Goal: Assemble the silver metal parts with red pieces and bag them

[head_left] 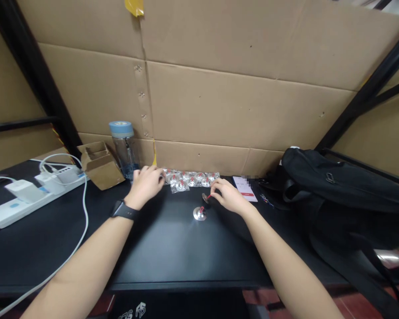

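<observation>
My right hand (228, 195) pinches the red loop of a small metal finger cymbal (205, 198), which hangs tilted just above the black tabletop. Below it, a second finger cymbal (200, 214) lies dome up with its red loop on top. Behind them, several more finger cymbals in clear plastic bags (192, 180) form a cluster along the cardboard wall. At the left end of that cluster is my left hand (146, 186), wearing a black watch (123, 210). Its fingers are curled in, and what lies between them is too small to tell.
A clear bottle with a blue lid (121, 129) and an open cardboard box (101, 166) stand left. Further left lies a white power strip (36, 199) with a trailing cable (85, 212). A printed card (245, 188) and a black backpack (332, 186) are on the right.
</observation>
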### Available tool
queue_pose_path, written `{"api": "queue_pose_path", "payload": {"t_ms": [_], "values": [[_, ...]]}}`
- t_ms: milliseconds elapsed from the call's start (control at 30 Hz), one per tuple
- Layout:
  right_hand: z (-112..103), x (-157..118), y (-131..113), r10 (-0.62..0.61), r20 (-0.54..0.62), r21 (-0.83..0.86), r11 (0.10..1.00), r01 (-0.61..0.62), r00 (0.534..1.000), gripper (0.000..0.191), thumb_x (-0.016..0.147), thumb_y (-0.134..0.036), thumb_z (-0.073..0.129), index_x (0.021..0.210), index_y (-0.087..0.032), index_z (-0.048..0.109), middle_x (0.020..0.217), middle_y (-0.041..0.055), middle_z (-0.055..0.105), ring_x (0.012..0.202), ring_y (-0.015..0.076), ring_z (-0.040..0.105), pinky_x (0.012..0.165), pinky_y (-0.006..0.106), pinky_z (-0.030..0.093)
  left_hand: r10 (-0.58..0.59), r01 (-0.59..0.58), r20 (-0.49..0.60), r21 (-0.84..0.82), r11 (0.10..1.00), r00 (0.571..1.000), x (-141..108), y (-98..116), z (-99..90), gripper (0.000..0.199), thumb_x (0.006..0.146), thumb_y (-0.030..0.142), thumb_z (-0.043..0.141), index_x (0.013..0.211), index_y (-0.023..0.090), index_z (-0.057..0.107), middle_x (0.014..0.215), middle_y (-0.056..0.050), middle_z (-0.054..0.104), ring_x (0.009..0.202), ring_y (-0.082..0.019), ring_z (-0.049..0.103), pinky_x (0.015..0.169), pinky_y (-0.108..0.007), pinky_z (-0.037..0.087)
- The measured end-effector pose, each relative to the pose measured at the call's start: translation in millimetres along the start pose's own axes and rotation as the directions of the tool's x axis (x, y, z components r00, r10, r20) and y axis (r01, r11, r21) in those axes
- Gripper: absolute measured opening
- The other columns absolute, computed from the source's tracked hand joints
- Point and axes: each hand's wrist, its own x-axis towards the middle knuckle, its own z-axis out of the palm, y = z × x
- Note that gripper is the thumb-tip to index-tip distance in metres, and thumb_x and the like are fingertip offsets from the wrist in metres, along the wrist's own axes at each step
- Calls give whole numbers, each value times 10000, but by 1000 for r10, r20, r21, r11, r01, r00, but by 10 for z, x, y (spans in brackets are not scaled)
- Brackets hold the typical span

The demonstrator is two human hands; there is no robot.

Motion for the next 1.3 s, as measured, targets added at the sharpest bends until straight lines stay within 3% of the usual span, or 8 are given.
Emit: {"api": "queue_pose_path", "payload": {"t_ms": [233, 433, 600, 667, 767, 867, 933, 1300], "values": [[47, -13, 69, 51, 119, -53, 998, -45, 992, 115, 893, -107, 600, 826, -196, 630, 942, 49, 633, 958, 199, 609, 904, 318, 463, -143, 98, 242, 186, 978, 960, 75, -555, 99, 485, 766, 276, 660, 1250, 248, 653, 1281, -123, 676, 1137, -357, 639, 867, -425, 503], [32, -14, 92, 79, 133, -60, 996, -71, 988, 81, 855, -175, 688, 930, -204, 679, 987, 49, 669, 936, 199, 632, 859, 299, 460, -196, 141, 341, 179, 974, 920, 81, -573, 123, 439, 770, 351, 663, 1201, 277, 705, 1169, -134, 738, 1070, -355, 690, 859, -415, 522], [59, -29, 104, 102, 157, -74, 993, -91, 982, 83, 863, -194, 691, 930, -223, 729, 968, 41, 719, 909, 189, 657, 826, 277, 456, -42, -12, 431, 122, 992, 901, -6, -354, -36, 367, 782, 369, 650, 1138, 322, 727, 1080, -85, 762, 993, -323, 712, 814, -383, 521], [68, -32, 94, 125, 177, -87, 990, -111, 976, 66, 857, -204, 697, 899, -235, 738, 928, 26, 732, 860, 181, 665, 786, 264, 452, 19, -74, 392, 124, 990, 920, -64, -163, -91, 356, 804, 394, 645, 1138, 294, 720, 1025, -98, 762, 940, -326, 713, 794, -393, 517], [73, -31, 52, 158, 204, -111, 984, -137, 966, 87, 834, -211, 717, 901, -257, 746, 914, 9, 743, 812, 171, 672, 710, 245, 434, 191, -207, 149, 104, 973, 970, -166, 222, -102, 246, 898, 328, 566, 1054, 208, 714, 954, -137, 737, 941, -323, 687, 833, -416, 494], [69, -23, 3, 182, 207, -171, 974, -148, 961, 97, 849, -210, 699, 907, -265, 754, 942, 17, 749, 844, 183, 682, 675, 243, 415, 533, -529, 0, -125, 839, 846, -296, 627, -18, 269, 962, 312, 544, 1187, 227, 664, 1114, -106, 701, 1036, -259, 642, 900, -371, 465], [58, -17, -21, 195, 212, -212, 966, -149, 958, 95, 867, -222, 684, 911, -267, 756, 956, 23, 752, 866, 195, 686, 666, 247, 410, 645, -639, -43, -200, 743, 763, -385, 828, 61, 284, 999, 313, 519, 1254, 258, 632, 1147, -75, 688, 1054, -230, 618, 918, -365, 429], [99, -12, -70, 188, 217, -249, 960, -132, 958, 76, 918, -227, 622, 905, -218, 696, 1018, 53, 709, 993, 215, 657, 761, 267, 458, 694, -693, -56, -164, 702, 717, -442, 935, 239, 142, 1004, 321, 564, 1009, 252, 688, 1037, -27, 707, 1059, -220, 560, 892, -399, 296]]}}
